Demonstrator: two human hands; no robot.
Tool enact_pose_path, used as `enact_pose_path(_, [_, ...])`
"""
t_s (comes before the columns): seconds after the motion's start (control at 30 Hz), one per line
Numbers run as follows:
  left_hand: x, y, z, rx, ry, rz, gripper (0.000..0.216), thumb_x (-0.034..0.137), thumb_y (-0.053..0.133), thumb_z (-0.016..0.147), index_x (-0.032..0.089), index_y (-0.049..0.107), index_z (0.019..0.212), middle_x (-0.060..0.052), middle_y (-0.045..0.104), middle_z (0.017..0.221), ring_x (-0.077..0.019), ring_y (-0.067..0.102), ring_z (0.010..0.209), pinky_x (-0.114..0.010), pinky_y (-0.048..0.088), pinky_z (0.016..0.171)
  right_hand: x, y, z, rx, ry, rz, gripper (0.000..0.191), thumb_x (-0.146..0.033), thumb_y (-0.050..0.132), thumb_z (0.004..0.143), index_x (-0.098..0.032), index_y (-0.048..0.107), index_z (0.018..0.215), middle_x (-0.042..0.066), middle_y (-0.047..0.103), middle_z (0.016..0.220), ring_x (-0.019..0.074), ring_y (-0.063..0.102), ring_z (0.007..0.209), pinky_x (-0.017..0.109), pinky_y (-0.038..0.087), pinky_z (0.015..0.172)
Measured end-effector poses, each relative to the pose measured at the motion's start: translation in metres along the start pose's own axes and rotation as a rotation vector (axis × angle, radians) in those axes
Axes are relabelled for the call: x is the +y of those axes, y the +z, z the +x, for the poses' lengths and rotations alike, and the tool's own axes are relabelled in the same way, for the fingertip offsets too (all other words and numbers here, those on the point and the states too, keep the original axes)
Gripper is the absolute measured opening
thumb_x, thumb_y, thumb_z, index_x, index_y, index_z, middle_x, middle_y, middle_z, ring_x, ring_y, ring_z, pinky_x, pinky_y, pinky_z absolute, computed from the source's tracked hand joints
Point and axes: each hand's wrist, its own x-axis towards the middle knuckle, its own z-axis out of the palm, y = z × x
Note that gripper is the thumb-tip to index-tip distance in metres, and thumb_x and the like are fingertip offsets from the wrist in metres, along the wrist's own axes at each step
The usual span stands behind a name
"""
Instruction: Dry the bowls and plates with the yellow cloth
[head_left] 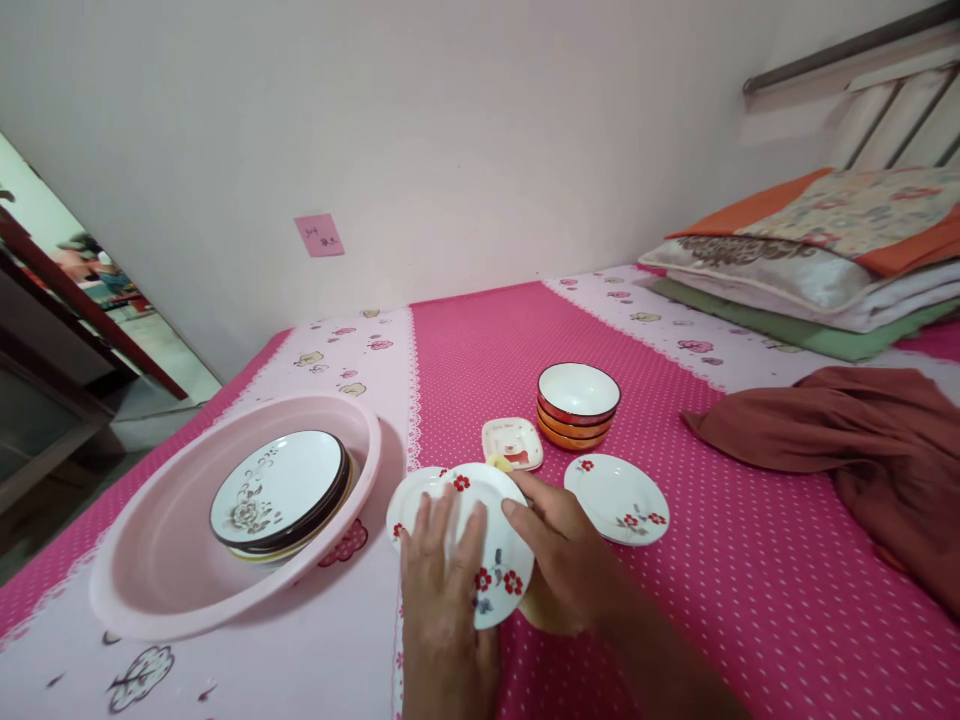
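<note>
A small white plate (499,540) with red flowers is held tilted between my two hands. My left hand (444,600) lies across its left side, with fingers on the face and the thumb by the lower rim. My right hand (562,540) grips the right rim, thumb on the front. A pale yellow cloth (549,606) shows below and behind the right hand. Partly covered by the held plate, another flowered plate (411,497) lies on the pink bedspread (480,350). A third flowered plate (615,497) lies to the right of my right hand.
At left stands a pink basin (161,560) holding stacked plates (277,490). Behind my hands are a small square dish (512,443) and stacked orange-red bowls (577,405). A brown cloth (810,440) and pillows (787,270) lie at right, with the wall (465,150) behind.
</note>
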Motion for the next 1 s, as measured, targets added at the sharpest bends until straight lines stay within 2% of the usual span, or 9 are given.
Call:
enact_pose_path(0.07, [-0.002,0.001,0.000,0.072,-0.142,-0.078,0.081,0.010,0.056,0.092,0.034,0.033,0.167,-0.008,0.027,0.177,-0.0365,0.016,0.163,-0.061,0.019,0.129,0.000,-0.005,0.003,0.032,0.030,0.044,0.032,-0.039,0.053,0.099,-0.019,0.070,0.118,0.006,0.076,0.096,0.0225,0.069,0.084,0.031,0.056,0.072])
enact_pose_path(0.1, [-0.004,0.001,0.000,0.100,-0.248,-0.150,0.083,0.013,0.059,0.092,0.031,0.031,0.167,-0.009,0.027,0.176,-0.0370,0.019,0.162,-0.060,0.020,0.129,-0.001,-0.006,0.004,0.045,0.040,0.068,0.034,-0.038,0.053,0.099,-0.018,0.070,0.120,0.006,0.077,0.099,0.0235,0.070,0.088,0.031,0.056,0.074])
enact_pose_path(0.17, [-0.007,-0.003,0.001,0.104,-0.513,-0.394,0.081,0.018,0.062,0.090,0.027,0.036,0.166,-0.012,0.038,0.172,-0.0370,0.033,0.158,-0.057,0.027,0.127,-0.002,-0.008,0.005,0.065,0.042,0.101,0.037,-0.038,0.054,0.098,-0.017,0.070,0.124,0.007,0.078,0.103,0.0252,0.071,0.093,0.033,0.056,0.077])
enact_pose_path(0.23, [-0.007,-0.010,0.004,0.032,-0.767,-0.719,0.072,0.022,0.063,0.089,0.024,0.048,0.159,-0.013,0.053,0.162,-0.0363,0.048,0.148,-0.053,0.038,0.122,-0.002,-0.009,0.005,0.066,0.050,0.122,0.040,-0.040,0.056,0.097,-0.016,0.070,0.126,0.008,0.079,0.105,0.0262,0.072,0.094,0.034,0.056,0.079])
enact_pose_path(0.33, [-0.002,-0.021,0.011,-0.007,-0.970,-1.065,0.058,0.035,0.067,0.091,0.021,0.063,0.147,-0.014,0.067,0.146,-0.0365,0.060,0.137,-0.049,0.049,0.113,0.000,-0.009,0.005,0.056,0.067,0.155,0.042,-0.041,0.057,0.097,-0.017,0.070,0.129,0.008,0.080,0.107,0.0270,0.073,0.096,0.034,0.056,0.079])
enact_pose_path(0.43, [0.002,-0.026,0.015,0.046,-1.007,-1.091,0.063,0.046,0.076,0.088,0.022,0.066,0.145,-0.014,0.072,0.139,-0.0360,0.065,0.129,-0.046,0.053,0.107,0.001,-0.007,0.006,0.054,0.077,0.179,0.044,-0.042,0.058,0.097,-0.017,0.069,0.130,0.008,0.080,0.109,0.0270,0.073,0.097,0.033,0.056,0.078])
enact_pose_path(0.63, [-0.003,-0.026,0.010,0.074,-0.997,-1.053,0.076,0.048,0.085,0.082,0.026,0.059,0.150,-0.013,0.071,0.140,-0.0321,0.068,0.123,-0.037,0.059,0.096,0.005,-0.004,0.006,0.051,0.066,0.177,0.039,-0.042,0.059,0.098,-0.018,0.069,0.126,0.006,0.079,0.104,0.0244,0.071,0.092,0.033,0.055,0.080])
enact_pose_path(0.83, [-0.002,-0.024,0.011,0.080,-0.958,-1.012,0.069,0.049,0.084,0.083,0.022,0.065,0.143,-0.012,0.072,0.139,-0.0319,0.066,0.126,-0.034,0.057,0.099,0.013,-0.017,0.009,0.035,0.078,0.020,0.024,-0.042,0.066,0.093,-0.019,0.070,0.097,0.000,0.068,0.075,0.0187,0.062,0.070,0.028,0.048,0.065])
enact_pose_path(1.0, [-0.007,-0.017,0.010,0.135,-1.041,-1.018,0.082,0.052,0.089,0.073,0.021,0.064,0.145,-0.014,0.074,0.134,-0.0329,0.073,0.112,-0.038,0.062,0.090,0.009,-0.018,0.009,0.063,0.068,0.021,0.032,-0.048,0.058,0.097,-0.021,0.064,0.082,-0.004,0.054,0.063,0.0145,0.047,0.057,0.027,0.038,0.055])
